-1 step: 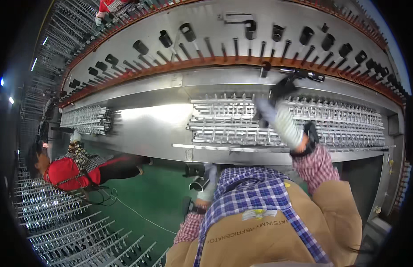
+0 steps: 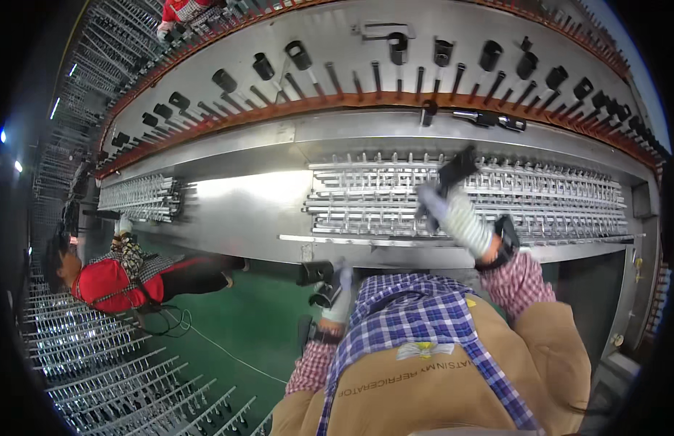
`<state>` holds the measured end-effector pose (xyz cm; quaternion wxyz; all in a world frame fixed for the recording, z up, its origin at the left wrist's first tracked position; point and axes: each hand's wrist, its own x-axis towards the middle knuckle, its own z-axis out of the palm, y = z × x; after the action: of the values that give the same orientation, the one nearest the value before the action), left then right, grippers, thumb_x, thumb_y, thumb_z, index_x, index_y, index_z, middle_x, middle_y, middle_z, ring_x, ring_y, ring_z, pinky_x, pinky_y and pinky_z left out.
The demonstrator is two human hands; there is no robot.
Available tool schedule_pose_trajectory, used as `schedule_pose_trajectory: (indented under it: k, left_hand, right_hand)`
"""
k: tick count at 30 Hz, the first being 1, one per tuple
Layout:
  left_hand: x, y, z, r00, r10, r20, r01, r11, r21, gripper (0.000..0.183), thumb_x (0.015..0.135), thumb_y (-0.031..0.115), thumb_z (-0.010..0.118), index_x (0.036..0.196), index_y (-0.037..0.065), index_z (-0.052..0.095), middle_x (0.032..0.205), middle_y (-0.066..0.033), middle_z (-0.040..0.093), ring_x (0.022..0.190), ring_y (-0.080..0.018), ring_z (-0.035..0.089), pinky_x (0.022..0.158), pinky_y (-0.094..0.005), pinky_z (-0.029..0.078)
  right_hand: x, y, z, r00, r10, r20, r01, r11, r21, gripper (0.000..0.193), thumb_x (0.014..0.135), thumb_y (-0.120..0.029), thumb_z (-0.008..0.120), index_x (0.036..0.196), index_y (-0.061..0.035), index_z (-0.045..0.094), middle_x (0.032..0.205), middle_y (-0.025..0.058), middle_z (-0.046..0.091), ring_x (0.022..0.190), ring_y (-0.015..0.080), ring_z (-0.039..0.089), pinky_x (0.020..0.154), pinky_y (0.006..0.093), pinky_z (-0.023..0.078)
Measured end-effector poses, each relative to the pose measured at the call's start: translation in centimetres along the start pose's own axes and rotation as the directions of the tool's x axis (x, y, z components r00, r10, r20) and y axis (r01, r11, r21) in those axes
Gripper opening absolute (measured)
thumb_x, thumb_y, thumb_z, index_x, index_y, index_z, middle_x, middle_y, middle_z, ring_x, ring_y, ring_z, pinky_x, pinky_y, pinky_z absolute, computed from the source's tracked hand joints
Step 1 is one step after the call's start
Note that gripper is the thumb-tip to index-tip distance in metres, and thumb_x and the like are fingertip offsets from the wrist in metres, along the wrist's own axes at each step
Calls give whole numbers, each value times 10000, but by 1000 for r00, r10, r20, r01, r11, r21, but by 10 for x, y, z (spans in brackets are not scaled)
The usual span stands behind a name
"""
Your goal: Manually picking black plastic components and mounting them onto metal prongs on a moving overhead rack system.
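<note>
My gloved right hand [image 2: 438, 203] is over the rack of metal rods, its fingers closed round a dark, black part [image 2: 459, 167] whose kind is blurred. Beneath that hand lie rows of silver rods with short pins [image 2: 380, 192]. Low beside the apron, my gloved left hand [image 2: 340, 291] grips black short tubes [image 2: 315, 272]; one shows an open end, and the fingers partly hide them.
A conveyor [image 2: 293, 138] with an orange-brown edge carries black tubes on upright pegs beyond the bench [image 2: 242, 211]. A black-handled tool [image 2: 489, 118] lies at its near edge. A co-worker in red [image 2: 119, 283] stands at the left, near hanging racks [image 2: 111, 378].
The black part in my right hand has come down toward me. My left hand has lifted slightly and its tubes have turned. Parts on the conveyor have shifted slightly left.
</note>
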<state>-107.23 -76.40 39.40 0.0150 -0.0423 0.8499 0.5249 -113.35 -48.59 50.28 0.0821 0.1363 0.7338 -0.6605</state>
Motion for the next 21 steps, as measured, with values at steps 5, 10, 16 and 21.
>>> schedule_pose_trajectory:
  k: [5,10,16,21]
  left_hand:
    - [50,8,27,940,306,-152,-302,952,48,369,753,254,646,1018,18,542,965,-102,591,877,-197,563,761,-334,454]
    - [55,-8,35,998,-52,-23,30,828,-559,374,794,230,591,1081,5,510,985,-76,596,861,-155,565,761,-311,455]
    - [8,17,50,995,-99,-30,74,882,-465,480,783,229,630,1159,28,409,804,-81,598,604,-129,575,508,-242,443]
    - [9,84,80,992,-103,66,98,993,65,469,745,391,647,929,-32,562,862,-142,611,745,-170,585,642,-317,470]
  right_hand:
    - [-90,36,-16,989,141,-49,-128,969,211,284,842,-317,527,838,-33,538,592,41,565,429,79,496,408,209,404]
    - [-78,61,-23,992,95,-80,-68,954,292,286,850,-316,522,864,-31,532,613,51,561,462,91,512,422,212,419]
    - [-68,68,-32,999,-2,-36,15,923,385,318,835,-314,550,867,2,530,650,90,570,500,120,562,443,222,466]
    - [-76,70,-50,996,91,2,-88,958,273,332,826,-322,560,882,4,523,625,84,572,484,118,559,441,216,458]
